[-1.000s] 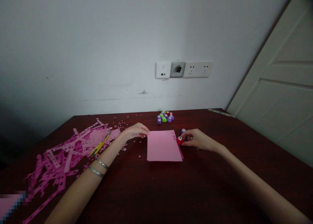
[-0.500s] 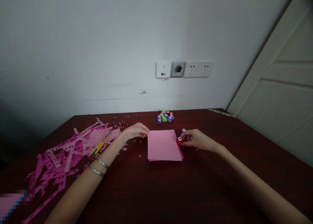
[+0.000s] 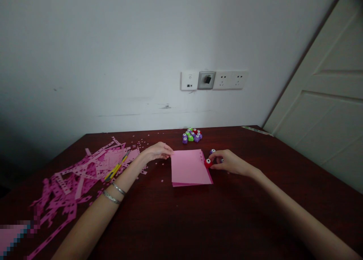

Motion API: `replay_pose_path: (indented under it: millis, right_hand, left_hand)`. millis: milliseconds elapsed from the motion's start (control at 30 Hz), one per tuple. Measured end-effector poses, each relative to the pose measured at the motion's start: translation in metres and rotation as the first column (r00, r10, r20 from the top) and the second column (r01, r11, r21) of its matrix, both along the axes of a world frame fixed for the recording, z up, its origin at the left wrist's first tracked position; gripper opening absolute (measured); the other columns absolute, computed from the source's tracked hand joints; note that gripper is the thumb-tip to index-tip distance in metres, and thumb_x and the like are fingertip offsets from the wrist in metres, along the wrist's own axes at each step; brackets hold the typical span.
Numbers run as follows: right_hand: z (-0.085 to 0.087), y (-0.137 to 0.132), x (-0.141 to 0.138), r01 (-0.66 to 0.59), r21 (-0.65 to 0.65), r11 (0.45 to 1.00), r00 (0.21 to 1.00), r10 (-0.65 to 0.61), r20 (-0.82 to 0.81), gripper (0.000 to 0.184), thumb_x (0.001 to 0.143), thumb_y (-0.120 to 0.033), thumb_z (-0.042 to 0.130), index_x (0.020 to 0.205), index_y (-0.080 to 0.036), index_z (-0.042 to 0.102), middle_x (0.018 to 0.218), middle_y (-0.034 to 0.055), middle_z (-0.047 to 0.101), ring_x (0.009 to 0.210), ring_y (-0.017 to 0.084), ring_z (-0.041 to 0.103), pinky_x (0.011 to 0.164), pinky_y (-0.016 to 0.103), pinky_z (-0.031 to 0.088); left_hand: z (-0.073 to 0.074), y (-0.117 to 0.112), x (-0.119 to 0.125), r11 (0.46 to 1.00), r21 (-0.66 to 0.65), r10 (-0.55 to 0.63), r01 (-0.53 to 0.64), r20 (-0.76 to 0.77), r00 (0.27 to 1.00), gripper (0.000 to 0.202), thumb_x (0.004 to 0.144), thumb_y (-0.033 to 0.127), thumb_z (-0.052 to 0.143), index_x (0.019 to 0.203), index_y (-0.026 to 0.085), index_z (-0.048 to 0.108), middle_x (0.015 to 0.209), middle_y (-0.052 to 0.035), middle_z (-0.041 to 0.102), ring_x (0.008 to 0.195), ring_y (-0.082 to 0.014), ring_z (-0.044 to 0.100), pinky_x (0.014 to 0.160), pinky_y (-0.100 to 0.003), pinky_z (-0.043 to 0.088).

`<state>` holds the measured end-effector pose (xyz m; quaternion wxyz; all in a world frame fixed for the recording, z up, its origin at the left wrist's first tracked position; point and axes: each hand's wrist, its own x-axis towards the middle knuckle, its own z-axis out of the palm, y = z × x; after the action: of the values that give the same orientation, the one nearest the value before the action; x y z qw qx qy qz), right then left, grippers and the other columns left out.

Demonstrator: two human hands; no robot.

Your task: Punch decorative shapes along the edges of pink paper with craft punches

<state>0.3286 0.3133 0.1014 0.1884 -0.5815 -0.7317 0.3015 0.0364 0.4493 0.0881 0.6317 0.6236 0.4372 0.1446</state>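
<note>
My left hand point(image 3: 159, 151) pinches the upper left edge of a pink sheet of paper point(image 3: 188, 168). A darker pink sheet shows beneath it at the right and lower edges. Small punched holes run down the top of its right edge. Between the thumb and fingers of my right hand point(image 3: 230, 162) is a red craft punch point(image 3: 208, 163), set against the paper's right edge. A purple craft punch point(image 3: 212, 151) stands just behind that hand, and another punch point(image 3: 222, 160) is mostly hidden by the fingers.
Several green, purple and red craft punches point(image 3: 190, 138) cluster near the wall. Punched pink paper strips point(image 3: 82, 173) are heaped at the left, with a yellow utility knife point(image 3: 117, 167) on them. A ruler-like strip point(image 3: 257, 131) lies at the back right. Wall sockets point(image 3: 230, 80) sit above the table point(image 3: 181, 222).
The top sheet's lower right corner has shifted slightly up and to the right, showing more of the sheet beneath along the bottom. Both hands have stayed almost in place.
</note>
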Motion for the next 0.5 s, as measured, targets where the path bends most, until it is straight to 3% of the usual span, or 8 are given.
replay_pose_path:
  millis: [500]
  right_hand:
    - [-0.0016, 0.0003, 0.0014, 0.024, 0.023, 0.999, 0.999, -0.024, -0.030, 0.032, 0.072, -0.040, 0.061, 0.095, -0.018, 0.063, 0.073, 0.0016, 0.056, 0.050, 0.008, 0.047, 0.032, 0.016, 0.038]
  left_hand:
    - [-0.0029, 0.0018, -0.0003, 0.999, -0.032, 0.019, -0.019, 0.022, 1.000, 0.020, 0.056, 0.020, 0.077, 0.070, 0.010, 0.068, 0.060, -0.0027, 0.063, 0.053, -0.0072, 0.052, 0.055, -0.021, 0.043]
